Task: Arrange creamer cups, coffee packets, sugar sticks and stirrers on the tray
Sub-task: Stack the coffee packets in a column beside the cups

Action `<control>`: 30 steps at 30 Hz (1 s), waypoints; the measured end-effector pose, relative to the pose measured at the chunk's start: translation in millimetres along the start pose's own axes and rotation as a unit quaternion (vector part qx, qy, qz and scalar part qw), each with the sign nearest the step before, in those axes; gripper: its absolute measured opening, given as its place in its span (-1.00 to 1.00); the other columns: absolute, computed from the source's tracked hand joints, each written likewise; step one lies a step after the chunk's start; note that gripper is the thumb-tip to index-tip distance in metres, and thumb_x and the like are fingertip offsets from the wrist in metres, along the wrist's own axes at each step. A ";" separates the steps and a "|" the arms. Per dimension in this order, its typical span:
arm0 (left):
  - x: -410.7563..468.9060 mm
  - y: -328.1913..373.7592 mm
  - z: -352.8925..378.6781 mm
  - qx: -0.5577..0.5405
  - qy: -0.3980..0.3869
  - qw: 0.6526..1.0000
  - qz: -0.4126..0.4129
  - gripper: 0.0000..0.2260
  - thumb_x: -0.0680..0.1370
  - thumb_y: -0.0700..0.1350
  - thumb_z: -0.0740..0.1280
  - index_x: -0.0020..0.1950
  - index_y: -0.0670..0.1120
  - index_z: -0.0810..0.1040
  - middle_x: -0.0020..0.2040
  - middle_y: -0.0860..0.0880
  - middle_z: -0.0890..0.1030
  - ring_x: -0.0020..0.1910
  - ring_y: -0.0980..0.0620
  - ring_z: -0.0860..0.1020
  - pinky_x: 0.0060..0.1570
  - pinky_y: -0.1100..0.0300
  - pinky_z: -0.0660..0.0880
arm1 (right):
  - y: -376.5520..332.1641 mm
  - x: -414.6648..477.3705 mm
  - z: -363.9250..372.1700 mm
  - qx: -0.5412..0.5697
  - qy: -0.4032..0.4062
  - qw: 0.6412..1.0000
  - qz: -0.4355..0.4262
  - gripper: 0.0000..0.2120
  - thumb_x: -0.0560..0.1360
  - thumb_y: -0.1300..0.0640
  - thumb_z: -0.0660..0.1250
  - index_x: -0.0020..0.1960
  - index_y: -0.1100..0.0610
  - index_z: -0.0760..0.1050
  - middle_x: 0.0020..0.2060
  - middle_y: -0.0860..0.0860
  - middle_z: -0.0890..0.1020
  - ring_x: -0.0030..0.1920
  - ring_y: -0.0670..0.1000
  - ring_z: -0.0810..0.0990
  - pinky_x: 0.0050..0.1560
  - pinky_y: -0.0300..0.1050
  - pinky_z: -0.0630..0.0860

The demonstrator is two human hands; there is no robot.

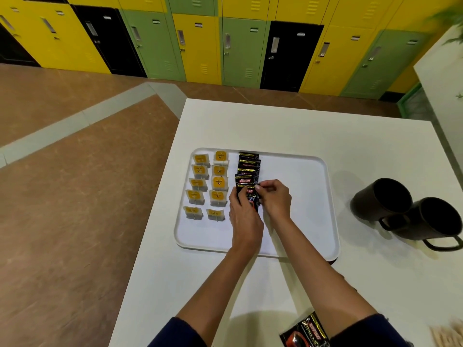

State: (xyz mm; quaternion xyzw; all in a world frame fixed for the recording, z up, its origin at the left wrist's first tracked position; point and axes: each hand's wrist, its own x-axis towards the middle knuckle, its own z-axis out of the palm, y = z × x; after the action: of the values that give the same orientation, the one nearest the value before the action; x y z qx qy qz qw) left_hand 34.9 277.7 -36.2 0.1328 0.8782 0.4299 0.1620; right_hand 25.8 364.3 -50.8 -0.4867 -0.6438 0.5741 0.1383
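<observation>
A white tray [313,196] lies on the white table. Two columns of yellow-labelled tea bags [208,184] fill its left part. To their right runs an overlapping row of black coffee packets [248,166]. The nearest black packet [249,195] of that row is held by both hands: my left hand [244,221] grips its left edge and lower part, and my right hand [274,199] pinches its top right corner. One more black coffee packet [304,331] lies on the table near my right forearm.
Two dark mugs [406,211] stand on the table right of the tray. Wooden stirrers [448,335] show at the bottom right corner. The table's left edge drops to a brown floor. Yellow, green and black lockers line the back.
</observation>
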 end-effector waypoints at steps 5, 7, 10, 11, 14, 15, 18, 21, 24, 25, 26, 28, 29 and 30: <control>5.3 0.1 -0.8 0.013 -0.007 0.999 -0.028 -0.53 0.56 -0.31 0.18 0.45 -0.10 0.21 0.52 -0.09 0.12 0.48 -0.09 0.15 0.43 -0.07 0.17 | -1.9 -1.7 0.0 -0.009 -0.002 1.000 -0.013 -0.91 0.44 0.20 0.43 -0.07 0.18 0.56 -0.19 0.05 0.64 -0.13 0.09 0.64 0.02 0.04 0.61; 7.1 -0.2 -2.0 0.022 -0.011 0.999 -0.024 -0.53 0.55 -0.31 0.19 0.45 -0.09 0.21 0.52 -0.06 0.13 0.48 -0.07 0.15 0.42 -0.08 0.17 | -1.4 -2.0 0.1 -0.017 -0.002 1.000 -0.025 -0.90 0.44 0.20 0.43 -0.06 0.19 0.56 -0.19 0.05 0.64 -0.11 0.08 0.65 0.02 0.03 0.60; 7.9 0.0 -4.0 0.019 -0.014 0.999 -0.022 -0.53 0.56 -0.31 0.18 0.45 -0.09 0.21 0.52 -0.05 0.15 0.47 -0.07 0.17 0.41 -0.09 0.18 | -0.6 -2.3 0.8 -0.025 0.001 0.999 -0.034 -0.91 0.44 0.20 0.43 -0.08 0.17 0.56 -0.20 0.04 0.64 -0.12 0.08 0.65 0.01 0.05 0.61; 7.8 -0.1 -4.4 0.017 -0.013 1.000 -0.021 -0.53 0.56 -0.30 0.18 0.45 -0.08 0.21 0.52 -0.04 0.15 0.46 -0.07 0.18 0.41 -0.10 0.19 | -0.5 -2.4 1.0 -0.027 0.002 0.999 -0.036 -0.91 0.45 0.20 0.43 -0.08 0.17 0.55 -0.21 0.04 0.63 -0.13 0.07 0.65 0.00 0.05 0.61; 9.0 -0.4 -4.8 0.012 -0.012 1.000 -0.019 -0.54 0.58 -0.29 0.16 0.46 -0.06 0.20 0.53 -0.02 0.14 0.45 -0.06 0.20 0.40 -0.10 0.19 | -1.8 -2.4 0.1 -0.046 0.008 0.998 -0.051 -0.90 0.45 0.18 0.42 -0.07 0.16 0.54 -0.22 0.00 0.62 -0.16 0.02 0.62 -0.01 0.01 0.60; 9.7 0.4 -4.8 0.006 -0.013 1.000 -0.019 -0.54 0.58 -0.29 0.15 0.47 -0.06 0.20 0.53 -0.02 0.14 0.45 -0.06 0.20 0.40 -0.09 0.19 | -2.8 -1.7 -0.4 -0.054 0.011 0.997 -0.058 -0.90 0.46 0.17 0.41 -0.06 0.15 0.54 -0.22 -0.01 0.61 -0.16 0.01 0.61 -0.01 -0.01 0.59; 10.5 2.7 -4.8 -0.008 -0.016 1.000 -0.019 -0.54 0.58 -0.28 0.15 0.47 -0.06 0.19 0.53 -0.02 0.15 0.45 -0.05 0.20 0.41 -0.08 0.18 | -5.6 0.2 -1.4 -0.067 0.013 0.995 -0.067 -0.91 0.46 0.15 0.41 -0.06 0.13 0.53 -0.21 -0.03 0.61 -0.15 0.00 0.61 0.00 -0.02 0.58; 10.1 1.2 -4.3 -0.015 -0.014 1.000 -0.022 -0.52 0.57 -0.29 0.17 0.47 -0.08 0.19 0.52 -0.03 0.18 0.44 -0.06 0.20 0.41 -0.09 0.20 | -4.1 0.9 -0.2 -0.076 0.008 0.995 -0.065 -0.91 0.46 0.13 0.41 -0.07 0.10 0.53 -0.21 -0.03 0.61 -0.14 0.02 0.63 0.00 0.04 0.59; 10.1 1.5 -5.3 -0.019 -0.014 0.999 -0.023 -0.51 0.56 -0.32 0.18 0.47 -0.09 0.19 0.51 -0.04 0.19 0.44 -0.07 0.20 0.40 -0.07 0.22 | -1.5 0.7 -0.6 -0.079 0.007 0.995 -0.067 -0.90 0.47 0.10 0.40 -0.07 0.08 0.51 -0.21 -0.02 0.62 -0.15 0.03 0.64 -0.01 0.08 0.60; 10.0 2.2 -5.9 -0.018 -0.014 0.999 -0.023 -0.51 0.55 -0.32 0.18 0.47 -0.09 0.19 0.52 -0.04 0.18 0.45 -0.07 0.20 0.41 -0.06 0.21 | -1.0 0.8 -0.7 -0.077 0.008 0.995 -0.067 -0.90 0.47 0.10 0.40 -0.06 0.08 0.50 -0.21 -0.01 0.62 -0.15 0.03 0.64 -0.01 0.08 0.60; 10.1 2.7 -6.4 -0.018 -0.014 0.999 -0.022 -0.50 0.55 -0.34 0.18 0.47 -0.10 0.18 0.52 -0.05 0.17 0.45 -0.07 0.19 0.41 -0.06 0.21 | -0.8 0.9 -0.7 -0.076 0.009 0.995 -0.065 -0.89 0.47 0.09 0.40 -0.06 0.08 0.50 -0.21 -0.01 0.62 -0.15 0.03 0.64 0.00 0.08 0.60; 10.3 3.1 -6.9 -0.018 -0.014 1.000 -0.020 -0.48 0.53 -0.36 0.18 0.47 -0.11 0.18 0.52 -0.07 0.17 0.46 -0.07 0.18 0.41 -0.08 0.21 | -0.8 1.0 -0.5 -0.076 0.010 0.995 -0.061 -0.87 0.48 0.08 0.40 -0.04 0.10 0.50 -0.23 -0.02 0.61 -0.15 0.03 0.64 0.00 0.06 0.60; 10.4 3.3 -7.0 -0.017 -0.015 1.000 -0.020 -0.47 0.53 -0.36 0.18 0.47 -0.11 0.17 0.52 -0.08 0.17 0.47 -0.08 0.18 0.42 -0.09 0.20 | -1.0 1.3 -0.3 -0.076 0.010 0.995 -0.059 -0.86 0.48 0.07 0.40 -0.04 0.11 0.50 -0.24 -0.03 0.60 -0.16 0.03 0.63 -0.01 0.05 0.60; 10.0 3.4 -7.0 -0.015 -0.016 1.000 -0.022 -0.47 0.53 -0.36 0.18 0.47 -0.11 0.16 0.52 -0.09 0.16 0.47 -0.08 0.16 0.42 -0.10 0.20 | -0.9 1.4 -0.4 -0.076 0.011 0.995 -0.058 -0.85 0.48 0.07 0.40 -0.04 0.11 0.50 -0.24 -0.04 0.59 -0.16 0.02 0.63 -0.01 0.05 0.60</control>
State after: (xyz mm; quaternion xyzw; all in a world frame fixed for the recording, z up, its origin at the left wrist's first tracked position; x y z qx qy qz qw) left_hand 23.3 278.5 -31.1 0.1177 0.8716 0.4373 0.1879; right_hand 25.0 365.8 -50.4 -0.4639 -0.7108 0.5096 0.1408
